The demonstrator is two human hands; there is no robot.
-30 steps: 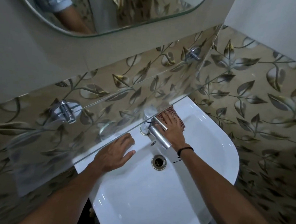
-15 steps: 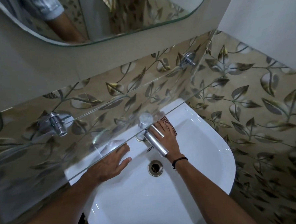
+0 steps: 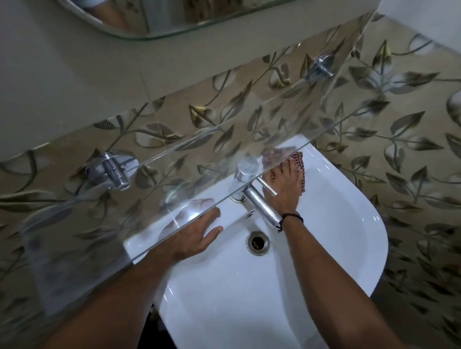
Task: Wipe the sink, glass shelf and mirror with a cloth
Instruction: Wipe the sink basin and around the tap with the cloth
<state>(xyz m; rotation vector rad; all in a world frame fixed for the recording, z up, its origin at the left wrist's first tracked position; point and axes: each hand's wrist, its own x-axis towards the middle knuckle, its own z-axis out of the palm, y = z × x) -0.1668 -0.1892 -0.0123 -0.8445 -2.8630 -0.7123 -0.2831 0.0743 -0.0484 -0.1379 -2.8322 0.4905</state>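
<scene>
1. Leaf-patterned tiles back a white sink.
2. Right hand presses flat on the cloth, its grip spread apart, scrubbing the rim behind the tap.
3. Left hand lies open on the rim, likely bracing.
4. Glass shelf and mirror wait above.

Definitely a home bathroom. White ceramic sink with a chrome tap and drain, clear glass shelf on chrome wall brackets just above it, rounded mirror higher up. Walls tiled in a leaf-and-vine pattern, plain tile above that.
</scene>
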